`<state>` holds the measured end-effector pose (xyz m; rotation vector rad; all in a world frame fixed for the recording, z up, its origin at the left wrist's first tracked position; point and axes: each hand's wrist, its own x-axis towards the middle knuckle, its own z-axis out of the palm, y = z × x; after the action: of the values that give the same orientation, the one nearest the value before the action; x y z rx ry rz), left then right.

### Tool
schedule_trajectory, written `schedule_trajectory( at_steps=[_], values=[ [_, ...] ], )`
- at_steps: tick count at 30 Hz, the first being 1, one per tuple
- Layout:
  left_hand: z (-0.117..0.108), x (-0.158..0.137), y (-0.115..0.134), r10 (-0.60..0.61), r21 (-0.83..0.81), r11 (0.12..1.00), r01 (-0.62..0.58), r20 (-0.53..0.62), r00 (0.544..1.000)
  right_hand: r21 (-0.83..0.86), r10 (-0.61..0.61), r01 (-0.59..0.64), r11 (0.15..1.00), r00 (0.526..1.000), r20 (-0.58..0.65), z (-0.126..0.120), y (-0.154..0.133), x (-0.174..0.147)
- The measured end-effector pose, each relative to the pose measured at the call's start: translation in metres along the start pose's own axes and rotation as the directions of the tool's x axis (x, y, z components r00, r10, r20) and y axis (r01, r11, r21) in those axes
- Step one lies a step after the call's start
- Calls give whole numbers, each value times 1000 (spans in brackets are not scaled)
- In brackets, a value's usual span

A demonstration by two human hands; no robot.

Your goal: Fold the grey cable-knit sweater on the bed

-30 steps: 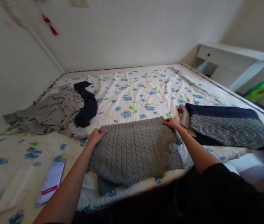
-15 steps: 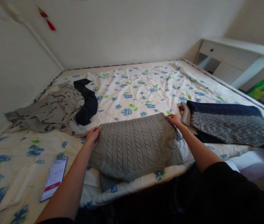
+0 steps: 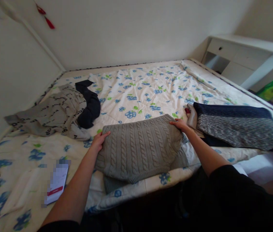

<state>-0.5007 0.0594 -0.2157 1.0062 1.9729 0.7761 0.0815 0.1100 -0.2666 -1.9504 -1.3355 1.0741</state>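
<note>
A grey cable-knit sweater (image 3: 136, 149) lies folded over on the near edge of the bed, its ribbed hem toward me. My left hand (image 3: 100, 141) grips its far left corner, the thumb on top and the other fingers partly hidden beneath the knit. At the far right corner, my right hand (image 3: 180, 124) pinches the fabric between thumb and fingers. Part of a lower layer of ribbing shows under the sweater at the right and at the front left.
Left of the sweater lies a rumpled grey garment with black lettering (image 3: 51, 112) and dark parts. Folded navy and grey knitwear (image 3: 238, 125) is stacked at right. A phone (image 3: 58, 183) rests near my left forearm. A white desk (image 3: 240, 54) stands beyond the flowered sheet (image 3: 141, 93).
My left hand has shifted slightly right, its thumb now lying over the sweater's corner. The right hand has moved slightly inward over the fabric. The sweater stays in nearly the same place.
</note>
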Motion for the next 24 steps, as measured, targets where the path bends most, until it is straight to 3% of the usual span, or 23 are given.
schedule_trajectory(
  at_steps=[2,4,9,14,17,24],
  values=[
    [-5,-8,2,-54,-39,998,56,62,997,12,20,-20,1000,999,27,-2,0,-5],
    [-12,-22,3,-76,-82,993,87,128,989,127,50,-63,990,994,98,-7,0,-14],
    [-33,-80,0,-125,-114,981,156,238,963,321,163,-234,918,959,232,-21,4,-53],
    [-48,-141,-9,-150,-32,985,169,323,934,264,251,-340,903,914,318,-22,3,-100],
    [-57,-172,-18,-144,-25,987,160,316,938,258,258,-381,888,877,405,-25,2,-127],
    [-57,-219,-41,-171,40,985,167,316,933,120,235,-368,922,780,580,-40,12,-182]
  ],
)
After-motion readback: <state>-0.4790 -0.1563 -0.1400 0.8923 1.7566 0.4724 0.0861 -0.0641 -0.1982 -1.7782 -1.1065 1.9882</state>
